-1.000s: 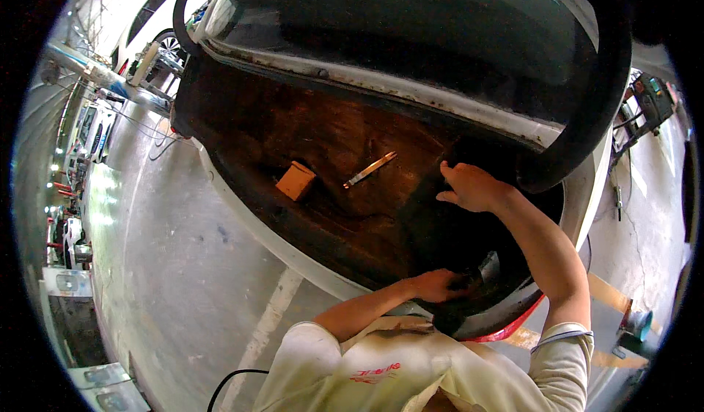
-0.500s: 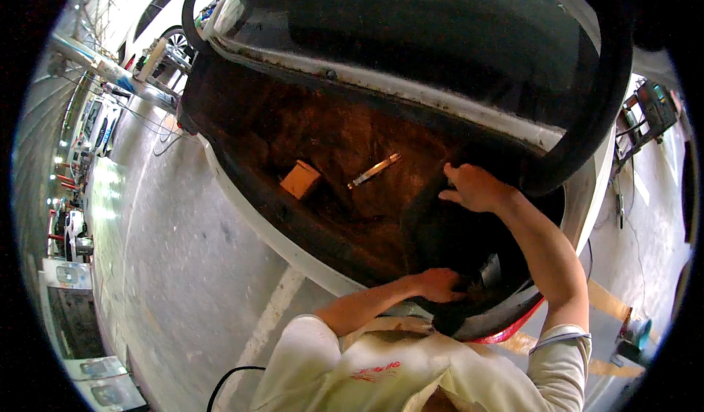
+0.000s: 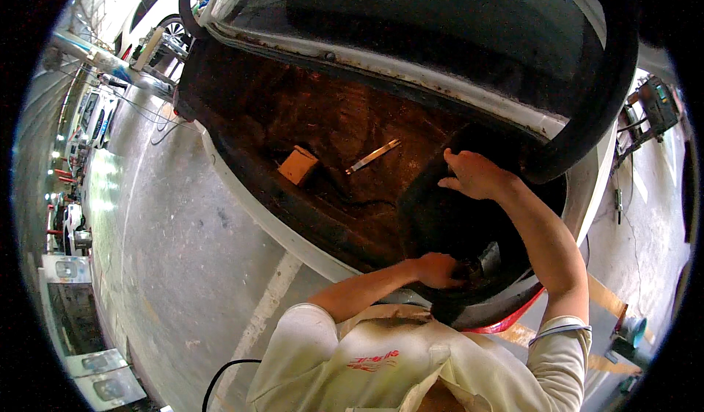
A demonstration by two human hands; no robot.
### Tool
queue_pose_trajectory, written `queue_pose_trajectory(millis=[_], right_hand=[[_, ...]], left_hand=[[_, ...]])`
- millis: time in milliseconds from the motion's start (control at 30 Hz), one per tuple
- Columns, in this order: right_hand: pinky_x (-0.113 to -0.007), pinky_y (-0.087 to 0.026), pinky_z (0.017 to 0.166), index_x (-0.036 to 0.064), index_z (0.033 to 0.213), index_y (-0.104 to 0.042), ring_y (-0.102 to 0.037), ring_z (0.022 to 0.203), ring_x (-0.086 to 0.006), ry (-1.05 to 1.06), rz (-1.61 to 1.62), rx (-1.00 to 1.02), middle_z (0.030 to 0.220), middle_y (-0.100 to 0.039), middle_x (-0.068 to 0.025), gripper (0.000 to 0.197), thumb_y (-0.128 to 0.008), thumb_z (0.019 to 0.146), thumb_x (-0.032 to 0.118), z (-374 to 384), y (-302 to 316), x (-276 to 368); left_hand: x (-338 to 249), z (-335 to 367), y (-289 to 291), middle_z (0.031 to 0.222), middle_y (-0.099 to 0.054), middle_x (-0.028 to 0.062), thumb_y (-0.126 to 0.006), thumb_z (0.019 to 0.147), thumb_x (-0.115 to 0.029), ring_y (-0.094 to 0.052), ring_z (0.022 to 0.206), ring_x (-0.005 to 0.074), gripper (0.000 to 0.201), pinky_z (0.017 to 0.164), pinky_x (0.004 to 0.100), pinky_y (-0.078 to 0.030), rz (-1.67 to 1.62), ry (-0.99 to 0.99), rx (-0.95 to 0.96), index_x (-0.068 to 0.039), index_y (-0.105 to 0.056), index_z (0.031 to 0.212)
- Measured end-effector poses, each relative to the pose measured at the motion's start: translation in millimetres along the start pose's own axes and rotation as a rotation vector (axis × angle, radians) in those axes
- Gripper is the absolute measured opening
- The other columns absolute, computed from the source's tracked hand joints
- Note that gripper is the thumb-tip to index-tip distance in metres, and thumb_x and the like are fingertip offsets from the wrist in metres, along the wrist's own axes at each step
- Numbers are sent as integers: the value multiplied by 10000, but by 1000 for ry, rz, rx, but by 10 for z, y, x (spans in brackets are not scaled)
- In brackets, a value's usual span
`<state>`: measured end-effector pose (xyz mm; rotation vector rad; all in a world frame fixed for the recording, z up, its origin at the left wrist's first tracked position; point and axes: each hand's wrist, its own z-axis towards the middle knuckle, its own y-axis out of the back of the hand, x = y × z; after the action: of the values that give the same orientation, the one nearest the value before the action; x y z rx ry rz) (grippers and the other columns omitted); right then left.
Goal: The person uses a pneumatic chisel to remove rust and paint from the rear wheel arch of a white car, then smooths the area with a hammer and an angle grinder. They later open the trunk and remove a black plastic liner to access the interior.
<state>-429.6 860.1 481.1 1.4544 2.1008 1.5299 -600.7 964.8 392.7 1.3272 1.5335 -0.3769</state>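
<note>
Black, floppy trunk lining (image 3: 440, 214) at centre right of the frame is pinched at its upper edge by the right hand (image 3: 475, 175) and gripped low by the left hand (image 3: 438, 270), apparently steadying it above the rusty trunk floor (image 3: 323, 126).

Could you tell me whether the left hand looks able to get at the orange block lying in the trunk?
Probably yes: the left hand rests at the trunk's near edge, and nothing covers the orange block on the bare floor.

The person wears a cream short-sleeved shirt (image 3: 381, 361) with a small red chest print and bare forearms.
</note>
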Motion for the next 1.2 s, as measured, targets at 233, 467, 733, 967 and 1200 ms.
queue_pose_trajectory(millis=[233,467,733,967,1200], right_hand=[[-459,-487,816,-139,1211,-399,-574,964,-423,100,9,-110,999,-583,-298,664,-623,856,375,-34,-43,-5],[-436,-461,839,-77,1294,-386,-550,998,-402,16,-12,-18,1038,-571,-265,653,-610,872,369,6,4,19],[-436,-461,839,-59,1203,-445,-552,996,-403,26,33,-43,1060,-568,-267,563,-613,870,362,-42,32,29],[-454,-463,813,-41,1137,-461,-558,978,-397,49,74,-78,993,-587,-243,496,-633,860,333,53,-74,-50],[-467,-466,801,-52,1080,-472,-577,952,-399,65,70,-124,931,-597,-251,467,-636,857,324,-27,-80,-86]], left_hand=[[170,302,-322,1087,-611,196,-505,875,-451,-584,968,390,459,831,464,-470,-167,-164,-8,-94,-591,1151],[111,53,-49,1038,-634,229,-539,853,-461,-603,974,383,526,864,430,-473,51,31,57,-67,-568,1201],[40,217,-247,1129,-593,232,-530,873,-409,-556,1066,377,487,908,444,-448,-144,-27,22,-38,-558,1187],[-97,-31,4,1073,-622,211,-516,875,-422,-588,999,392,462,864,455,-472,-59,57,19,-83,-572,1183],[-56,100,-63,1018,-638,223,-553,848,-411,-612,933,389,457,839,454,-484,-7,91,93,-73,-596,1152]])
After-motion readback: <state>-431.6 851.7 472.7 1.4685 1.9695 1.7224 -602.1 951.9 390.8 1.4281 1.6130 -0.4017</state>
